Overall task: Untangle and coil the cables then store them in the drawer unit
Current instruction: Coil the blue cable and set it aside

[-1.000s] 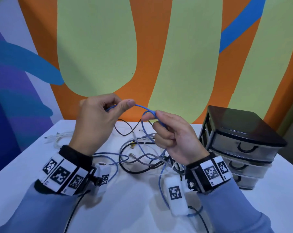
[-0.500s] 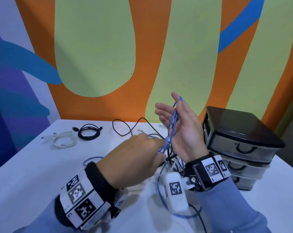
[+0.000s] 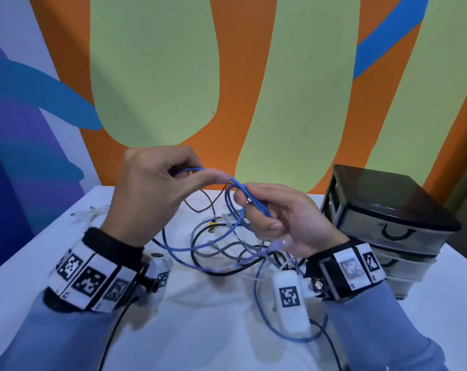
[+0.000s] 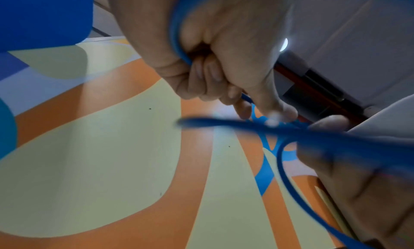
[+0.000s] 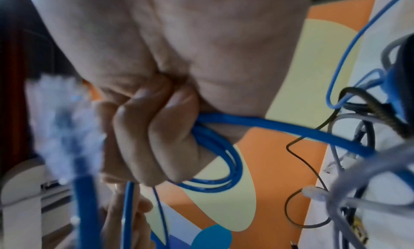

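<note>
A blue cable (image 3: 236, 183) spans between my two hands above the white table (image 3: 52, 250). My left hand (image 3: 208, 178) pinches one stretch of it between thumb and fingers; the left wrist view shows the cable (image 4: 177, 40) running through the curled fingers. My right hand (image 3: 253, 210) grips a few blue loops (image 5: 215, 146), and a clear plug (image 3: 277, 243) dangles under its palm. The rest of the blue cable drops into a tangle of black and grey cables (image 3: 227, 253) on the table. The drawer unit (image 3: 387, 199), black-topped with grey drawers, stands shut at the right.
A white cable (image 3: 93, 210) lies at the table's far left, partly behind my left wrist. A thin black cable (image 3: 200, 207) loops near the back edge. A painted wall rises just behind the table.
My left hand rose from the tangle up and to the left, drawing a stretch of blue cable with it. My right hand lowered and closed its fingers round the loops.
</note>
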`<control>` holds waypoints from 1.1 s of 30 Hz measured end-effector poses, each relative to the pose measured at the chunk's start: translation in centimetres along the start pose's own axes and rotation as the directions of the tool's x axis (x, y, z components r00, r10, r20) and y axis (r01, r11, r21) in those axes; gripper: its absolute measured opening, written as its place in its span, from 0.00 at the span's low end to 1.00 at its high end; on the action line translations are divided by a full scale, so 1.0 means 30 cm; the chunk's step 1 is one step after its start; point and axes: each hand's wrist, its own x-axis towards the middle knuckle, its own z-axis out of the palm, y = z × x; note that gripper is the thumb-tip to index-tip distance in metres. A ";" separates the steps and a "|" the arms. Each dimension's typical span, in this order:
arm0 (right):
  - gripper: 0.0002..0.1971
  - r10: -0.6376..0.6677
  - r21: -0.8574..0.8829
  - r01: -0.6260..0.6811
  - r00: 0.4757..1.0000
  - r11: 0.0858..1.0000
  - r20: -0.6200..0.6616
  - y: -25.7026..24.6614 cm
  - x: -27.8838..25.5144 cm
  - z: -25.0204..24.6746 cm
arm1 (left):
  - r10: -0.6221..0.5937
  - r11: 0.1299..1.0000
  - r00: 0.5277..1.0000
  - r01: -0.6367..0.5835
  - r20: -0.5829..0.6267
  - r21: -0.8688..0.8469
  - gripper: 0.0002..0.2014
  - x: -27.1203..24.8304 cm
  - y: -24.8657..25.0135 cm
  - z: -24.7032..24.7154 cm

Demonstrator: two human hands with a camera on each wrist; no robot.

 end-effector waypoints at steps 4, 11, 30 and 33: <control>0.19 -0.026 -0.017 0.025 0.995 1.000 -0.097 -0.009 0.001 -0.019 | -0.006 0.998 1.000 0.006 0.004 0.061 0.15 -0.008 -0.056 0.014; 0.21 0.001 -0.268 -0.054 0.981 0.962 -0.194 -0.004 -0.001 -0.019 | -0.058 0.986 0.973 0.091 -0.223 0.141 0.19 -0.004 -0.137 -0.026; 0.21 -0.362 0.019 0.417 0.811 0.909 -0.459 0.037 0.067 -0.001 | -0.185 0.969 0.796 0.050 0.576 0.242 0.07 -0.080 0.085 0.176; 0.18 -0.387 -0.305 0.269 0.808 0.913 -0.445 0.060 0.079 -0.009 | -0.256 0.965 0.798 0.174 0.546 0.199 0.10 -0.044 0.102 0.119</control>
